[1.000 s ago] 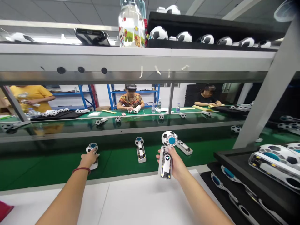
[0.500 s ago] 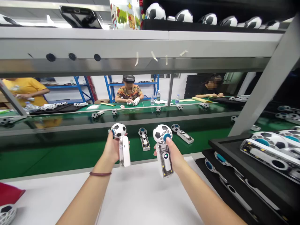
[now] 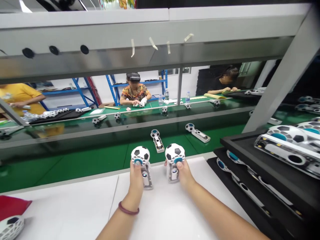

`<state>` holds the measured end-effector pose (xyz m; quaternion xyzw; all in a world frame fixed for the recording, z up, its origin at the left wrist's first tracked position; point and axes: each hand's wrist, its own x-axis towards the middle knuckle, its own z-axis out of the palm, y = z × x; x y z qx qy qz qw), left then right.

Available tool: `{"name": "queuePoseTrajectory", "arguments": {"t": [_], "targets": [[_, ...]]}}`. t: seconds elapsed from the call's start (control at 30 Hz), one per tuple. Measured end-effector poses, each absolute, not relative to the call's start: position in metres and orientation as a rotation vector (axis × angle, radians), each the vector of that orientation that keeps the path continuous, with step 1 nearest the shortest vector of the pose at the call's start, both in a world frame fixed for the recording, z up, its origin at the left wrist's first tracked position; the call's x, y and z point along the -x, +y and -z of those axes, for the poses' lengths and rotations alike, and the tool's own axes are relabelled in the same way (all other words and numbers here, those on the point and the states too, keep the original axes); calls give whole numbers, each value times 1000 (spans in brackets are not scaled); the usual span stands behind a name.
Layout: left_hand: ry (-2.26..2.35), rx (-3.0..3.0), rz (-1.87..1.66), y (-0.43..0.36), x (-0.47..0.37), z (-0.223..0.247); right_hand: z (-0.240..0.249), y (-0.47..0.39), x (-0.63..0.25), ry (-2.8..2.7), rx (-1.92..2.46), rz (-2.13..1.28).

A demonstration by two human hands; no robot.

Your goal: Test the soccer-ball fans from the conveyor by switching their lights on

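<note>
My left hand (image 3: pixel 136 178) is closed around a football-headed handheld device (image 3: pixel 140 154), its thumb by the blue disc under the ball. A matching football-headed handheld device (image 3: pixel 175 153) is gripped by my right hand (image 3: pixel 187 176), with the thumb on its blue disc. Both are held side by side over a white work surface (image 3: pixel 160 216), balls up, clear handles facing me. A small lit display shows in each handle. Just beyond, one similar device (image 3: pixel 157 141) lies on the green belt (image 3: pixel 100 156), and another device (image 3: pixel 198 133) lies to its right.
Stacked black trays (image 3: pixel 232 144) with more devices stand at the right. A grey shelf beam (image 3: pixel 105 33) crosses above, and a slanted post (image 3: pixel 270 93) rises at right. A red item (image 3: pixel 12 205) and a ball-shaped part (image 3: pixel 12 226) lie at lower left. Several people work across the belt.
My left hand has moved right, beside the right one, and its device has turned to show the blue disc and clear handle. My view has tilted down.
</note>
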<state>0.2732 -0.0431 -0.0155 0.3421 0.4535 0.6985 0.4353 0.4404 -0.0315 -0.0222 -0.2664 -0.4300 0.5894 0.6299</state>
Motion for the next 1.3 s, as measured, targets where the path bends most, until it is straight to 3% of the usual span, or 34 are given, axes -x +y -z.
{"name": "queuePoseTrajectory", "arguments": {"t": [0.3,0.6,1.3], "targets": [[1013,-935,-1258,-60,-276,37,43,-26,-441,-1042,775,-1645],[856,-885,-1174,-64,-276,30,32,-33,-448,-924,650,-1909],[938,-867,-1081,-66,-274,21,28,-33,-449,-960,747,-1920]]}}
